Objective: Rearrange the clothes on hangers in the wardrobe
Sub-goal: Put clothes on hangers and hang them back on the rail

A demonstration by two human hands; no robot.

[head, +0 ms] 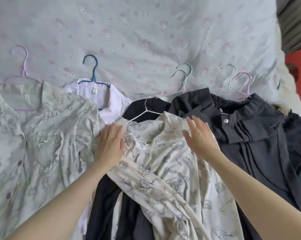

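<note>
Several garments on hangers lie side by side on a bed. In the middle is a cream printed shirt [163, 153] on a white wire hanger [144, 108]. My left hand [110, 144] rests flat on its left shoulder, fingers straight. My right hand [201, 135] lies flat at its right shoulder, fingers spread. To the left lie a pale green printed shirt [37, 135] on a lilac hanger [23, 66] and a lilac-white shirt [104, 97] on a blue hanger [93, 70]. Dark grey garments [253, 135] lie to the right, with light blue [184, 75] and pink hangers [245, 82].
The bedsheet [146, 32] is pale blue with a pink cartoon print and stretches across the far half of the view. A red object [300, 75] stands off the bed's right edge. A black garment [111, 205] lies under the cream shirt.
</note>
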